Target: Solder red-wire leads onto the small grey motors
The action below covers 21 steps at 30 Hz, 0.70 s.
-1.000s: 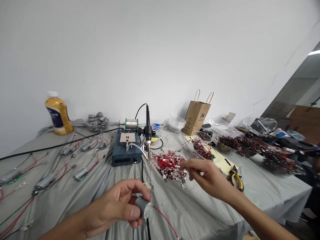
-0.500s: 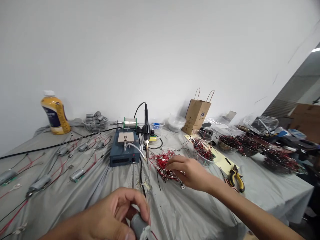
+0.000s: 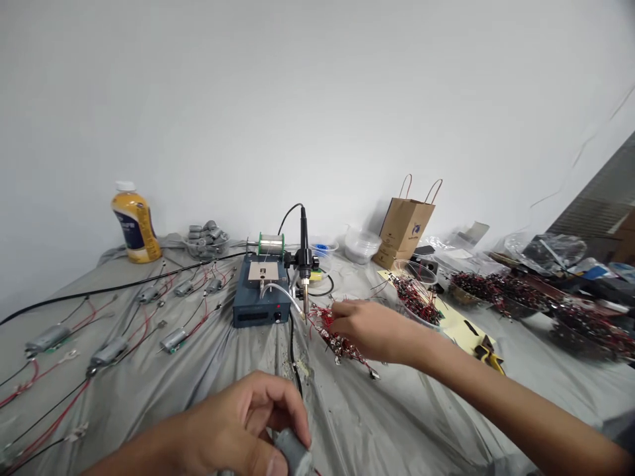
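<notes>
At the bottom of the view, my left hand (image 3: 238, 423) is closed around a small grey electric motor (image 3: 294, 455), gripped between thumb and fingers. A bit of red wire shows at the motor's lower end. My right hand (image 3: 364, 328) is over a loose pile of red wires with metal terminals (image 3: 340, 347). Its fingers are curled down into the pile and their tips are hidden, so what they pinch cannot be made out. Left of the pile stands a soldering iron (image 3: 304, 258), upright in its holder beside a blue soldering station (image 3: 243, 307).
Several motors with wires (image 3: 109, 350) lie at left. Behind are a yellow bottle (image 3: 136, 225), a bowl of motors (image 3: 206, 239), a solder spool (image 3: 271, 244) and a paper bag (image 3: 407, 228). To the right are wire-filled tubs (image 3: 417, 301) and yellow-black pliers (image 3: 489, 355).
The view has turned left, so the scene sits further right. My right hand's fingers have closed down into the wire pile. My left hand still holds the motor.
</notes>
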{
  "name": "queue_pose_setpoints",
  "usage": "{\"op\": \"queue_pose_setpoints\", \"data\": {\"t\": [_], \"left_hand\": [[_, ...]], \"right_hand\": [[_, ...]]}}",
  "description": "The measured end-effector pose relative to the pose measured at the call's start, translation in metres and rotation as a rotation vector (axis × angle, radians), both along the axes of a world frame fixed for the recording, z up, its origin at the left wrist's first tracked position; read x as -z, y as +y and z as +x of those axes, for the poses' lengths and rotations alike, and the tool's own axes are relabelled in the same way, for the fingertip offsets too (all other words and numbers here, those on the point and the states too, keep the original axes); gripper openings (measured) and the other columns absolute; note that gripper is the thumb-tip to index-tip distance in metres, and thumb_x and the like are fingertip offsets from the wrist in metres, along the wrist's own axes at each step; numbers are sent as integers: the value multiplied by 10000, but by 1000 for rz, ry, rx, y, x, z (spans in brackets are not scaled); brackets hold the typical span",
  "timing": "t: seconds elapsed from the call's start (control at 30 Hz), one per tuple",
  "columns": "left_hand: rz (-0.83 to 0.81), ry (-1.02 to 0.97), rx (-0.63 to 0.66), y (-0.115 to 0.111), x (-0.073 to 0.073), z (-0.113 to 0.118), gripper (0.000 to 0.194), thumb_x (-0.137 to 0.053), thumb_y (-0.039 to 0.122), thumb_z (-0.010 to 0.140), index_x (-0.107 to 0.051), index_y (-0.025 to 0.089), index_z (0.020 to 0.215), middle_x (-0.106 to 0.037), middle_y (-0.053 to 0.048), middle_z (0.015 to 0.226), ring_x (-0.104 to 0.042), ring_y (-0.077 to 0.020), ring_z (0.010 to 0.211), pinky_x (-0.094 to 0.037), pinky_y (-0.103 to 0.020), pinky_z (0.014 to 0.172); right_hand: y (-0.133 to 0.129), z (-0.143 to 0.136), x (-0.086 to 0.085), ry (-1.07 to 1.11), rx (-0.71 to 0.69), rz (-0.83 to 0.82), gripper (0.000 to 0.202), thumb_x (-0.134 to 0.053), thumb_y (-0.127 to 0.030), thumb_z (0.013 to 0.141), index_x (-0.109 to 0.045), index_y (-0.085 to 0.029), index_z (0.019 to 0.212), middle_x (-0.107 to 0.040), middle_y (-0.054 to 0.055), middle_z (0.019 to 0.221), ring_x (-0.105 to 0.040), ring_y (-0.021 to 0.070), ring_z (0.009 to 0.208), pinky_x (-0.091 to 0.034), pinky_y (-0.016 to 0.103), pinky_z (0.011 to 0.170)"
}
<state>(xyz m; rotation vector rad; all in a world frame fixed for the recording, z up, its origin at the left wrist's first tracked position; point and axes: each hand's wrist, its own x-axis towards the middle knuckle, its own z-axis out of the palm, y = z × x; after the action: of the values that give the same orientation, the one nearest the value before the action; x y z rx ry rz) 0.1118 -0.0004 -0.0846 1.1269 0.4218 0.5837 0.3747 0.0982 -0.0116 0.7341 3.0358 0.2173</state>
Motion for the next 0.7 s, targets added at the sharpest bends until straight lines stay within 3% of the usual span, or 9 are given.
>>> {"op": "queue_pose_setpoints", "data": {"t": [0.13,0.23,0.3,0.4,0.53,0.7], "left_hand": [[21,-16,-31,1,-3,2,338,-903,291,648,-752,177,928,-641,-63,949,-555,-143,840,-474,-154,597],[-31,-28,-12,1,-2,2,376,-909,298,647,-707,173,939,-671,-68,961,-582,-135,786,-515,-174,582],[-44,-31,-17,2,0,2,372,-898,322,671,-679,165,928,-683,-69,958,-618,-127,737,-546,-204,588],[-34,-15,-55,4,3,2,348,-872,348,713,-663,161,920,-676,-59,949,-650,-115,672,-553,-216,580],[-25,3,-100,8,6,2,349,-863,385,725,-672,168,919,-678,-62,952,-649,-107,622,-516,-193,524],[-51,16,-174,13,13,1,360,-886,364,703,-690,167,932,-661,-38,851,-631,-100,635,-509,-196,572]], "right_hand": [[-2,17,-40,145,124,-39,205,-467,-98,946,-650,-166,885,-640,66,918,-543,114,719,-411,257,662],[6,25,-49,375,245,-29,191,-445,-190,988,-636,-181,984,-665,56,952,-587,130,786,-443,263,697],[16,30,-41,584,339,-27,182,-471,-261,991,-635,-187,1019,-679,47,922,-591,130,761,-450,259,673],[32,32,-14,847,396,-110,211,-523,-336,971,-648,-177,1031,-686,46,864,-598,131,719,-471,259,648],[42,30,15,919,293,-184,204,-583,-331,950,-705,-191,1035,-720,60,974,-658,159,868,-518,280,753],[38,27,32,1032,221,-173,187,-624,-301,942,-757,-226,1050,-742,45,967,-683,159,865,-537,296,789]]}}
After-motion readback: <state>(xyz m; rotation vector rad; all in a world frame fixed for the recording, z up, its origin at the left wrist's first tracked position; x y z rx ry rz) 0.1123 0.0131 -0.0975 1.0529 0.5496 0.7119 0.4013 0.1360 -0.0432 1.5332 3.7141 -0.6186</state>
